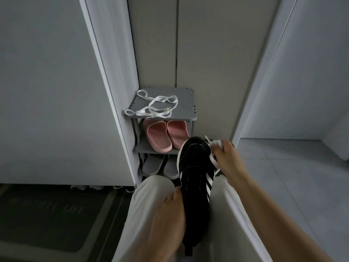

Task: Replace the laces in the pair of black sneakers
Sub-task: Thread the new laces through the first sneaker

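A black sneaker (196,178) with white side stripes lies between my knees, toe pointing away from me. My left hand (168,216) grips its left side near the heel. My right hand (226,157) is beside the toe and pinches a white lace (213,159) that runs along the sneaker's right side. More loose white laces (154,106) lie tangled on the top of a small grey shoe rack (185,103) ahead. A second sneaker is not clearly in view.
The rack holds pink slippers (166,135) on its middle shelf and grey slippers (160,165) on the lowest. White cabinet panels stand left and right. A dark doormat (47,214) lies at the lower left; pale floor tiles (294,176) spread right.
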